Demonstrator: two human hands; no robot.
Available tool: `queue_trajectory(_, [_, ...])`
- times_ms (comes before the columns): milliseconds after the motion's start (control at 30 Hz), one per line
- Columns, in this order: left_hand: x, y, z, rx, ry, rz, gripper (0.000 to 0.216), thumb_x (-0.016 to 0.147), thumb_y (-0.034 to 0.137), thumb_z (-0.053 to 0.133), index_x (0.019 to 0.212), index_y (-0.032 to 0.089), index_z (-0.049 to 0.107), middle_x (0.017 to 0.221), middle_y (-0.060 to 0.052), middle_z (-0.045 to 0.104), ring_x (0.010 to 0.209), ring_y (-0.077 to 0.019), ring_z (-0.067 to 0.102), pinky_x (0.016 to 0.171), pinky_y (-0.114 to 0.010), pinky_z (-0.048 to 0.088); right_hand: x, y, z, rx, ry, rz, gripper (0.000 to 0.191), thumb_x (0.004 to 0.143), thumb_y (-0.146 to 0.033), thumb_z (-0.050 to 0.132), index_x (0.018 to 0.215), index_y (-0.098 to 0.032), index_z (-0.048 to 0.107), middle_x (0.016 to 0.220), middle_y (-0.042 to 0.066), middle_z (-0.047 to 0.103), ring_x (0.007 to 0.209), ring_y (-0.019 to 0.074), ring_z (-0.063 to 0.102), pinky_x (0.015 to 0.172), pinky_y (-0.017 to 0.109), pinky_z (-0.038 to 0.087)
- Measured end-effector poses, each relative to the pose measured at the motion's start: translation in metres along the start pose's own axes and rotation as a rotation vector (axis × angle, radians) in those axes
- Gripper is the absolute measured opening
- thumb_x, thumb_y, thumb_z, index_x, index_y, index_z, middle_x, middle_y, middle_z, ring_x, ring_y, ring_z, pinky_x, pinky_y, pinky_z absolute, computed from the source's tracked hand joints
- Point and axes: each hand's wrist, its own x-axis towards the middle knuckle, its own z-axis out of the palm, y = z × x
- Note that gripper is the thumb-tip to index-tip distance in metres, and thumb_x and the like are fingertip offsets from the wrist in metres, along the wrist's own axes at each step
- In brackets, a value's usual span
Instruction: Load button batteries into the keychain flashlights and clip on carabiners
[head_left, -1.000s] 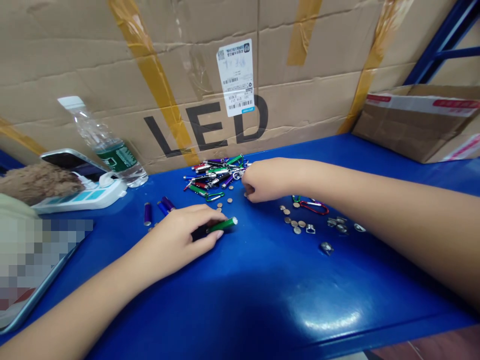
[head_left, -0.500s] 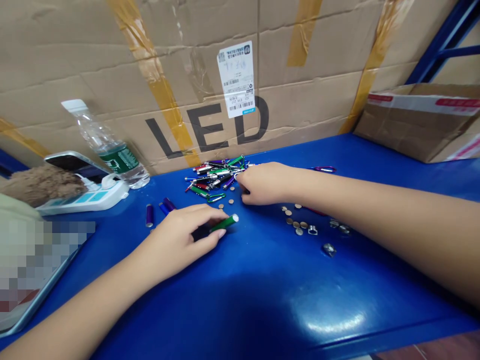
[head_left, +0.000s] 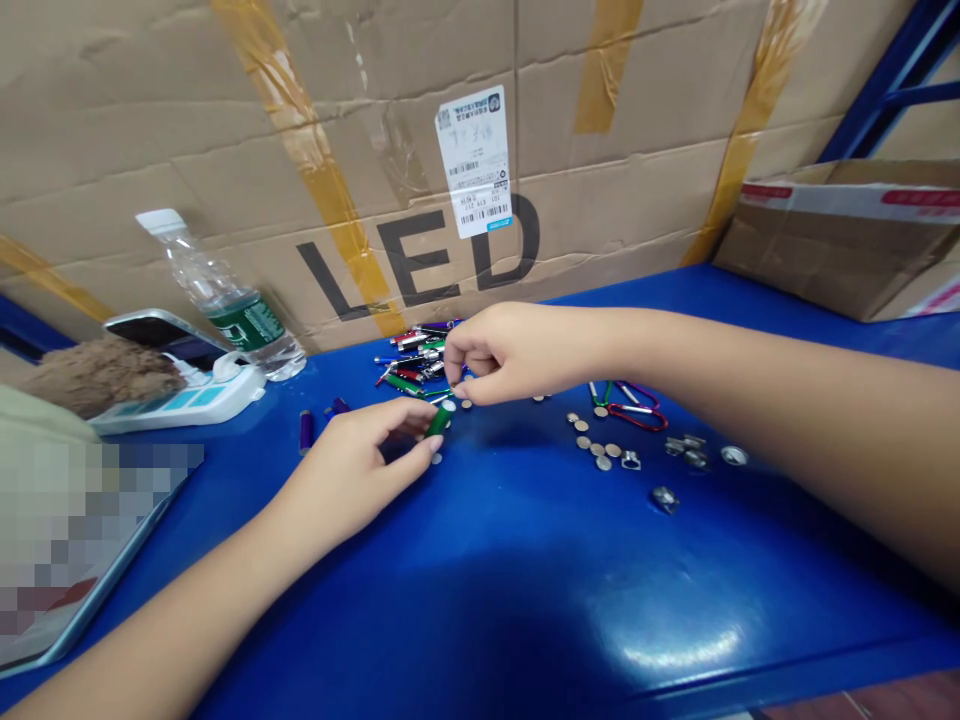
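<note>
The left hand (head_left: 367, 455) pinches a green cylindrical metal tube (head_left: 439, 420) between thumb and fingers, above the far half of the blue table (head_left: 480, 560). The tube's long axis is tilted: its pale end points upward, toward the far edge and slightly right.

The right hand (head_left: 517, 350) is positioned just beyond this end, fingers curled, with thumb and index fingertip nearly together. Whether a small part is gripped between them cannot be told. The left hand is nearer the tube; the right fingertips are adjacent to its pale end, apparently not touching.

A heap of coloured metal tubes with silver fittings (head_left: 405, 382) lies toward the far edge. Small round metal discs (head_left: 597, 450) lie to the right, nearer the right edge than the tube.
</note>
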Motion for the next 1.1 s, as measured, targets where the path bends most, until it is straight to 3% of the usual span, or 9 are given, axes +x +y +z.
queue_trajectory(233, [0.000, 0.002, 0.000, -0.043, -0.005, -0.014, 0.025, 0.084, 0.038, 0.058, 0.098, 0.020, 0.068, 0.091, -0.003, 0.075, 0.080, -0.0185, 0.070, 0.081, -0.031, 0.058, 0.002, -0.004, 0.008, -0.001, 0.042, -0.147, 0.023, 0.081, -0.026, 0.055, 0.097, -0.016, 0.068, 0.066, 0.000, 0.061, 0.057, 0.0112, 0.047, 0.059, 0.026, 0.033])
queue_trajectory(333, [0.000, 0.000, 0.001, -0.053, -0.013, -0.034, 0.027, 0.085, 0.040, 0.058, 0.099, 0.020, 0.067, 0.094, -0.003, 0.075, 0.083, -0.0193, 0.070, 0.081, -0.031, 0.058, 0.002, -0.002, 0.004, -0.032, 0.035, -0.133, 0.027, 0.082, -0.027, 0.055, 0.103, -0.017, 0.068, 0.070, 0.001, 0.063, 0.059, 0.0120, 0.049, 0.060, 0.026, 0.033])
queue_trajectory(467, [0.000, -0.004, -0.001, -0.049, 0.050, -0.079, 0.030, 0.085, 0.043, 0.058, 0.102, 0.020, 0.066, 0.099, -0.004, 0.074, 0.088, -0.0202, 0.070, 0.083, -0.032, 0.057, -0.003, 0.007, -0.011, -0.141, -0.004, 0.040, 0.032, 0.081, -0.028, 0.056, 0.109, -0.018, 0.068, 0.079, 0.004, 0.066, 0.066, 0.0150, 0.055, 0.063, 0.028, 0.035])
queue_trajectory(733, [-0.002, 0.000, -0.011, -0.036, 0.274, -0.229, 0.035, 0.084, 0.048, 0.058, 0.108, 0.023, 0.062, 0.096, -0.002, 0.073, 0.081, -0.0196, 0.069, 0.070, -0.030, 0.060, -0.019, 0.040, -0.035, -0.343, -0.134, 0.419, 0.023, 0.081, -0.034, 0.064, 0.095, -0.020, 0.074, 0.092, 0.005, 0.071, 0.078, 0.0184, 0.061, 0.065, 0.029, 0.035])
queue_trajectory(900, [-0.002, 0.002, -0.011, -0.018, 0.272, -0.223, 0.034, 0.083, 0.048, 0.058, 0.106, 0.023, 0.062, 0.095, -0.001, 0.072, 0.078, -0.0187, 0.068, 0.063, -0.026, 0.058, -0.028, 0.051, -0.049, -0.369, -0.298, 0.655, 0.035, 0.083, -0.040, 0.061, 0.092, -0.008, 0.074, 0.087, 0.005, 0.071, 0.080, 0.0166, 0.061, 0.065, 0.031, 0.031])
queue_trajectory(1100, [-0.003, -0.003, -0.009, 0.018, 0.229, -0.234, 0.039, 0.083, 0.053, 0.058, 0.109, 0.025, 0.061, 0.096, -0.002, 0.072, 0.073, -0.0182, 0.067, 0.054, -0.023, 0.055, -0.028, 0.048, -0.039, -0.292, -0.434, 0.679, 0.032, 0.070, -0.037, 0.076, 0.087, -0.010, 0.075, 0.078, 0.004, 0.070, 0.076, 0.0160, 0.062, 0.064, 0.028, 0.036])
